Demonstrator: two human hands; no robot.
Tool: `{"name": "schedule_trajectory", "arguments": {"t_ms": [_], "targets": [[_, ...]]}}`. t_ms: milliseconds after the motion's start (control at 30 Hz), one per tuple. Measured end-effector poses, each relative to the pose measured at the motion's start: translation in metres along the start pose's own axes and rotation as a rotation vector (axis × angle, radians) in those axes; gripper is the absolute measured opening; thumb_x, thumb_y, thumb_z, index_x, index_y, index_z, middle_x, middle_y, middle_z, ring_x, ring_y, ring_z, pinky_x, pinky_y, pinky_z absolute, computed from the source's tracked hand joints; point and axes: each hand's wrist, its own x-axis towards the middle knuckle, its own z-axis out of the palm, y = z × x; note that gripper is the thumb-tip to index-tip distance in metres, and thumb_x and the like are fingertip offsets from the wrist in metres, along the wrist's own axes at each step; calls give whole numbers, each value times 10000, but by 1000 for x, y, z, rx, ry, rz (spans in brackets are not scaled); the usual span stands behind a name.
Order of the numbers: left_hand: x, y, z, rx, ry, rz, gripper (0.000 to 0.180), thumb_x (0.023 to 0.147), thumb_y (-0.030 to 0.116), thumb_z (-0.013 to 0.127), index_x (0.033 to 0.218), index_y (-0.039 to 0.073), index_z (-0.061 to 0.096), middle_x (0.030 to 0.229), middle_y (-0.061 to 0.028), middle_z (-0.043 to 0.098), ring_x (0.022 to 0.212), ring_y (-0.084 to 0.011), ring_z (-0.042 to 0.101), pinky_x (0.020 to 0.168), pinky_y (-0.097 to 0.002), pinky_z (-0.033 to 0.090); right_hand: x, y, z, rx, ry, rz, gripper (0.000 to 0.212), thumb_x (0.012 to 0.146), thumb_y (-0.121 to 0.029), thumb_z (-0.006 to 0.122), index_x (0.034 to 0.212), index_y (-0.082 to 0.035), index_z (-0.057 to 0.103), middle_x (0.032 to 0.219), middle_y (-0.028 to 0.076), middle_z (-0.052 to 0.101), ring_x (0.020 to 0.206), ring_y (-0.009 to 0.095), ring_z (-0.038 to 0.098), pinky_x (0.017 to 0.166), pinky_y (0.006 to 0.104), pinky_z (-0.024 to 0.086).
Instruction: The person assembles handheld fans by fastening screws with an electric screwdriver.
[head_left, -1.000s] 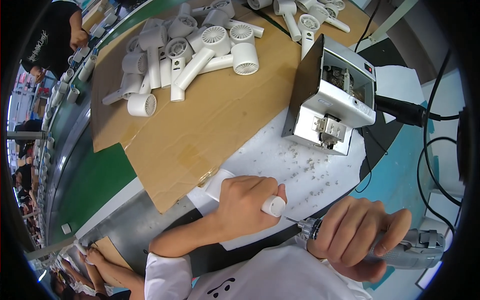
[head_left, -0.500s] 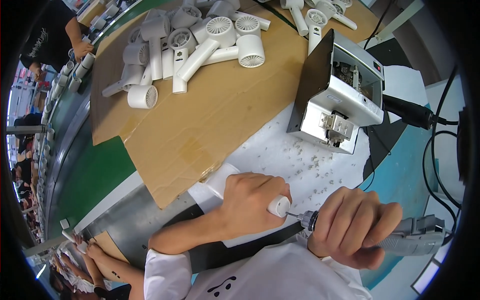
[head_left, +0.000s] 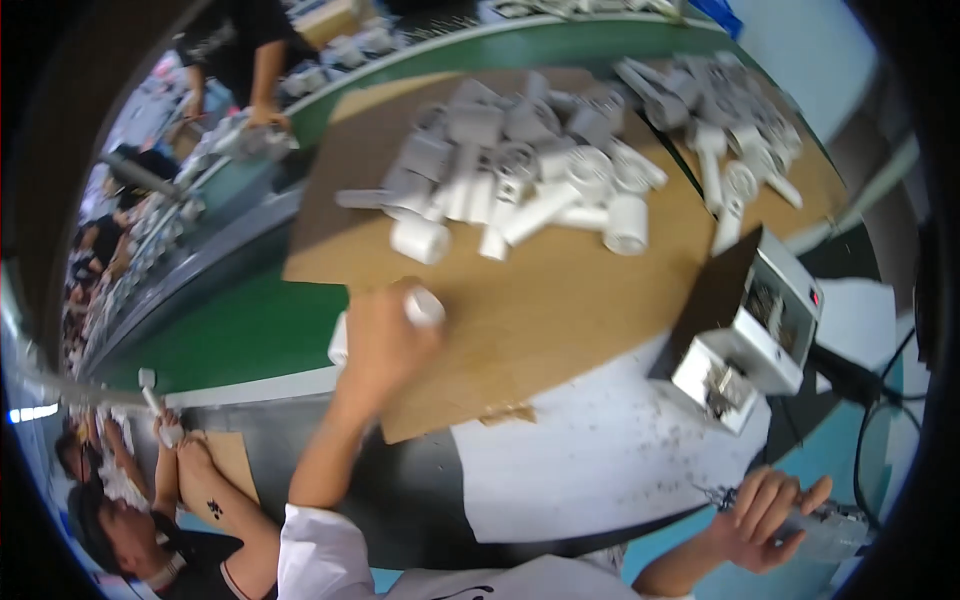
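My left hand, blurred by motion, is closed around a white handheld fan above the near left edge of the cardboard. One rounded white end shows past the thumb side, and another white part peeks out at the left; the fingers hide the middle. At the lower right my right hand grips a grey electric screwdriver, its thin bit aimed left over the edge of the white paper. Several white handheld fans lie heaped on the cardboard beyond my left hand.
A silver and black screw feeder stands on the right, with small screws scattered on the paper beside it. More fans are heaped at the far right. Along the left runs a green conveyor. Other people work at the far left and lower left.
My left hand has carried the fan away from the screwdriver, up and left over the cardboard. My right hand has drawn the screwdriver down and right. The whole view has shifted.
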Motion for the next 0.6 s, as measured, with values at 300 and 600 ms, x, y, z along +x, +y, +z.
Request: {"name": "schedule_trajectory", "arguments": {"t_ms": [300, 600], "targets": [[82, -141, -55, -51, -188, 15, 698, 715, 492, 759, 1214, 31, 596, 1199, -242, 589, 1127, -368, 572, 984, -403, 434, 0, 13, 11, 128, -255, 259, 265, 939, -260, 606, 1048, -48, 490, 534, -14, 403, 458, 110, 375, 476, 251, 338], [309, -62, 90, -546, -350, 48, 647, 769, 474, 711, 1238, 40, 612, 1171, -113, 655, 1096, -241, 607, 968, -344, 433, 0, 18, 32, 51, -217, 312, 329, 940, -257, 609, 1179, -49, 521, 538, -5, 374, 460, 106, 342, 475, 257, 320]]}}
